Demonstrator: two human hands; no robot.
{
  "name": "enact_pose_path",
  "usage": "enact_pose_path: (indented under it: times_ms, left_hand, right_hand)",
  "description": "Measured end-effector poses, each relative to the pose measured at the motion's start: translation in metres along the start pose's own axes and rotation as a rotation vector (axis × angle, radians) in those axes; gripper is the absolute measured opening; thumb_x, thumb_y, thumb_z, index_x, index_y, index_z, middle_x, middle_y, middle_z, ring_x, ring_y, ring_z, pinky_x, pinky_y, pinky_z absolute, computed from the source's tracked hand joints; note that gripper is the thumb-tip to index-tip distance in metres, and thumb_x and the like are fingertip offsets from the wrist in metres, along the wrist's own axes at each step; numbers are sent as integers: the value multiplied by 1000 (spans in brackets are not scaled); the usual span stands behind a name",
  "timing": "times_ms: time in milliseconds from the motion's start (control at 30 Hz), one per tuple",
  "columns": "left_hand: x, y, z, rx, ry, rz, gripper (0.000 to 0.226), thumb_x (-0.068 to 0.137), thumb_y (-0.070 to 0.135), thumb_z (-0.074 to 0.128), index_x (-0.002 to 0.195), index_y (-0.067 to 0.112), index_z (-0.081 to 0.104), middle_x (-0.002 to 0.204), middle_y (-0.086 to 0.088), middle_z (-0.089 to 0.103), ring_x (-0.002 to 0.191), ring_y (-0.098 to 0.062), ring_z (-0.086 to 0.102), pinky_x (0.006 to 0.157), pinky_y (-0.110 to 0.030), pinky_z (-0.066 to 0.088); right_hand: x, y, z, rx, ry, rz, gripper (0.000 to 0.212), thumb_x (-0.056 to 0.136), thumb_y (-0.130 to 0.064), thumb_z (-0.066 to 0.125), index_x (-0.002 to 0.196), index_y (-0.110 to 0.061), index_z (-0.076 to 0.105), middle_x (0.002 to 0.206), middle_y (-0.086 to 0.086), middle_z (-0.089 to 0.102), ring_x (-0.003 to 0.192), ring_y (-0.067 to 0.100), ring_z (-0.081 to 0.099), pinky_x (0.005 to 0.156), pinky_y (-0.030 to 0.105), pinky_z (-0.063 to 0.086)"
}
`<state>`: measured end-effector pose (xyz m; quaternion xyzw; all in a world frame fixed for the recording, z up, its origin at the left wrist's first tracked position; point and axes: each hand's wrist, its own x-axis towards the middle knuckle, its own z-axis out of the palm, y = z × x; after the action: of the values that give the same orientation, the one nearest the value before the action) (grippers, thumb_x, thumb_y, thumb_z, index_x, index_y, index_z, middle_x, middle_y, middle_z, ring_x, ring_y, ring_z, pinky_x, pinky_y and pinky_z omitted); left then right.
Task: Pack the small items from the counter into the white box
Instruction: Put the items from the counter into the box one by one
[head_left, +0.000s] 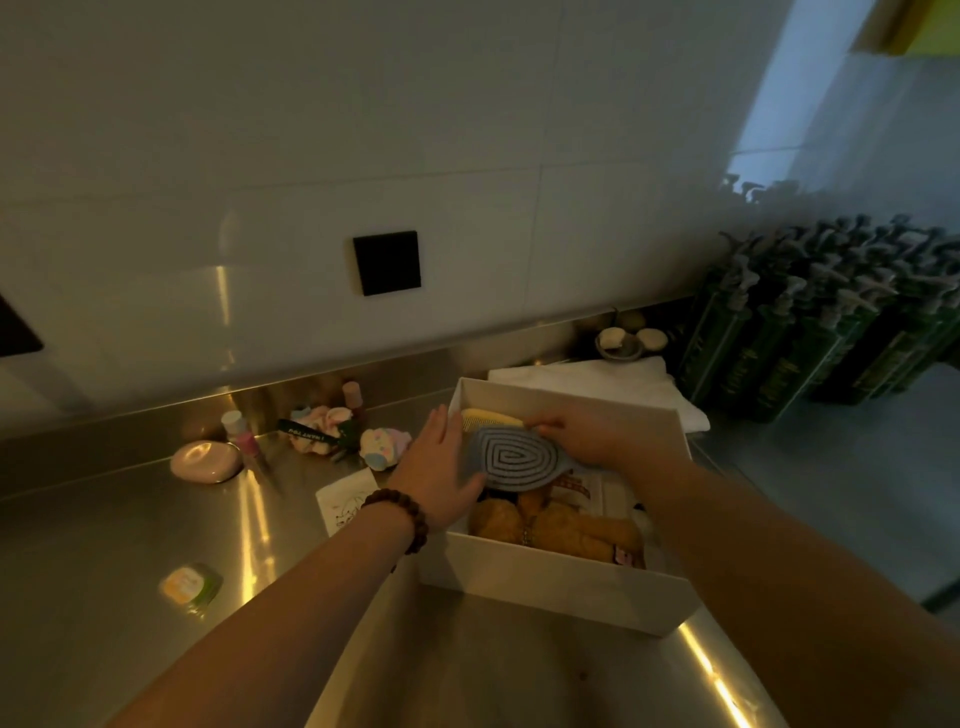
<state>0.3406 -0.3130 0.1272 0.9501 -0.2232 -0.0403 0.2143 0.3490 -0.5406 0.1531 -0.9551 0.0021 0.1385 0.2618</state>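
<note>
- Right hand (576, 434): the grip pinches the yellow comb (485, 417) at its near end, fingers curled round it, over the far part of the white box (550, 587). The dim light makes the exact finger contact hard to confirm.
- Left hand (441, 467): fingers straight and spread, laid flat against the rounded edge of the grey hairbrush (517, 457), steadying rather than clasping it.
- Position of items: the comb lies just behind the brush head, touching or nearly so; the brush rests across the box interior, above the tan soft toy (561, 527) packed along the near wall.
- Recommended method: lower the comb flat along the far wall, then let the brush settle beside it, handle toward the right wall, so neither rides up over the rim. Release only once both lie level.
- Outstanding on the bench (104, 545), left of the box: a pink oval case (205, 461), a small bottle (240, 431), pastel soft items (382, 448), a printed paper packet (345, 500) touching the box's left wall, and a small green-wrapped sachet (189, 584), well apart from the rest.
- Assessment: packing appears partly complete.
</note>
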Motion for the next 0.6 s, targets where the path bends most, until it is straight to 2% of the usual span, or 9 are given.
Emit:
enact_pose_path:
  times_ms: [167, 233, 300, 367, 467, 533, 600]
  left_hand:
    - [3, -1, 1, -32, -9, 9, 91, 86, 46, 56, 149, 12, -1, 157, -7, -9, 143, -21, 1, 113, -31, 8]
    - [3, -3, 2, -31, -2, 11, 91, 86, 46, 56, 149, 12, 0, 157, -6, -9, 143, -22, 5, 112, -30, 10]
    - [2, -3, 3, -26, 4, 14, 91, 85, 47, 56, 149, 13, 0, 157, -5, -9, 143, -21, 6, 112, -30, 11]
    - [2, -3, 3, -23, 10, 21, 91, 85, 47, 56, 149, 13, 0, 157, -5, -9, 143, -22, 7, 112, -29, 12]
    - [3, -3, 4, -27, 12, 22, 90, 85, 46, 56, 149, 13, 1, 157, -4, -9, 142, -22, 8, 112, -30, 15]
    - [3, -3, 4, -31, 14, 18, 89, 85, 46, 55, 149, 13, 2, 157, -4, -8, 142, -22, 9, 113, -31, 15]
    - [2, -4, 5, -31, 29, 16, 89, 85, 46, 56, 149, 13, 3, 157, -5, -6, 142, -22, 9, 112, -31, 14]
  right_hand:
    - [16, -4, 33, 98, 212, 28, 22, 93, -26, 55, 112, -20, 66, 114, 2, 65, 106, 17, 57, 93, 30, 43]
    - [16, -6, 39, 94, 313, 13, 25, 92, -27, 57, 115, -19, 64, 117, 4, 62, 108, 18, 56, 92, 29, 41]
    - [9, -7, 42, -6, 384, -97, 36, 91, -35, 57, 124, -23, 56, 127, 3, 52, 117, 18, 48, 99, 32, 38]
    - [-3, -6, 43, -245, 351, -316, 56, 87, -49, 56, 138, -32, 40, 143, 1, 37, 129, 19, 36, 108, 38, 31]
    - [-15, 5, 45, -596, 144, -526, 76, 86, -58, 50, 148, -38, 12, 159, -1, 8, 142, 17, 10, 116, 42, 9]
    - [-14, 12, 49, -684, 71, -514, 77, 91, -53, 46, 150, -33, 1, 160, -2, -1, 145, 17, 0, 118, 40, 4]
    - [-9, 13, 52, -674, 72, -398, 71, 96, -46, 41, 151, -28, -1, 160, -1, -3, 147, 19, 0, 119, 42, 11]
